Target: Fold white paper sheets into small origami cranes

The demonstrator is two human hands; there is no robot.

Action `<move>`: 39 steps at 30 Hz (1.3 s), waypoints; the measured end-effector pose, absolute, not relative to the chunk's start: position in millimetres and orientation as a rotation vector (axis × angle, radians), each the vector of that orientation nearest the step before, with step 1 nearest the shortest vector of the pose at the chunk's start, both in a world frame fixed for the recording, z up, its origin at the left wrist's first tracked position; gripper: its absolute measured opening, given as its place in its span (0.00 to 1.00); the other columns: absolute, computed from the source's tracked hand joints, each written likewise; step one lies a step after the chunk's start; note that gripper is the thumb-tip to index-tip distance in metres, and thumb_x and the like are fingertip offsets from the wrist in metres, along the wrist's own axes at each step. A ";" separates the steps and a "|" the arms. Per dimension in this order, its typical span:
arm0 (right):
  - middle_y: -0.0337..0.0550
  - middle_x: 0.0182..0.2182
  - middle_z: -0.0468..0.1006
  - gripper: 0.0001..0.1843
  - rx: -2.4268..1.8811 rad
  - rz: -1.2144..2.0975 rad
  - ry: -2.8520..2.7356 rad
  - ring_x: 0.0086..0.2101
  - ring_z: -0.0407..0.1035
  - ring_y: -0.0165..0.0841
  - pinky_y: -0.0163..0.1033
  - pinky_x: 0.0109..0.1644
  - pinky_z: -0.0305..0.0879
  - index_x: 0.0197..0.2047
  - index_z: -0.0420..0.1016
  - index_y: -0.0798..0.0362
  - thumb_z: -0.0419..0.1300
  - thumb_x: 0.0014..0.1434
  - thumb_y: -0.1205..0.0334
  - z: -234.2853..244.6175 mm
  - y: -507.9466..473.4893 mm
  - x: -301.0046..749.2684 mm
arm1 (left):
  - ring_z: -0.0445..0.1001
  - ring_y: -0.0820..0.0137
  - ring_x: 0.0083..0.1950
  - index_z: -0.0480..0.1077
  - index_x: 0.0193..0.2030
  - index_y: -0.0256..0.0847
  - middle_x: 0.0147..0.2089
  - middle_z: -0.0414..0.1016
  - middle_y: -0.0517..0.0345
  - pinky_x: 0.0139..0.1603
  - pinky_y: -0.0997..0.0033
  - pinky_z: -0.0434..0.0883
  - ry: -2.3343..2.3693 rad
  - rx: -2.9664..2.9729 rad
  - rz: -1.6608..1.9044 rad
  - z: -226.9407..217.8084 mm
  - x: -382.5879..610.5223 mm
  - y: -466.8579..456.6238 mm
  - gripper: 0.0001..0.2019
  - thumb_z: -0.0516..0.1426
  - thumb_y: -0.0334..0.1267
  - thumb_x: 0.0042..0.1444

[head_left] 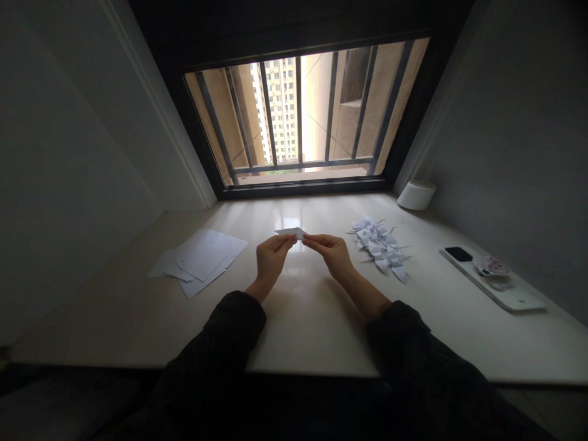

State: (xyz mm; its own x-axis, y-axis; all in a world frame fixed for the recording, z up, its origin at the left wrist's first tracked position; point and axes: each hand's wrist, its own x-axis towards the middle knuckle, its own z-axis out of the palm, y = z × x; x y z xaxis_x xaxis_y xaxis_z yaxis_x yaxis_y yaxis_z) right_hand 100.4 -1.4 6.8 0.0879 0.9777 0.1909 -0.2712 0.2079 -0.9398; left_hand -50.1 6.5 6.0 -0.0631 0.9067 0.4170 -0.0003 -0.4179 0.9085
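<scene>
The left hand point(271, 260) and right hand point(333, 254) each pinch one end of a small white paper point(290, 232) above the counter point(305, 334).

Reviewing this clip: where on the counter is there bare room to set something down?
The pale counter is bare nearest the person, between the forearms below the left hand and right hand, and along the window. The right side is crowded: folded paper pieces, a white smartphone, a white cylinder.

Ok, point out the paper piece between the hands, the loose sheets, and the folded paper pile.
Small white paper piece point(289, 232): head view, on its exposed middle.
Loose white paper sheets point(202, 257): head view, on the top sheet.
Folded paper pile point(380, 248): head view, on the pile's centre.
</scene>
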 end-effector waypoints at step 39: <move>0.40 0.21 0.79 0.16 -0.895 1.225 -0.949 0.27 0.74 0.33 0.37 0.33 0.64 0.30 0.79 0.52 0.73 0.35 0.58 -5.4 11.5 106.6 | 0.80 0.65 0.34 0.60 0.31 0.40 0.29 0.80 0.56 0.37 0.67 0.74 0.869 1.284 1.572 4.4 -46.5 7.6 0.16 0.65 0.39 0.45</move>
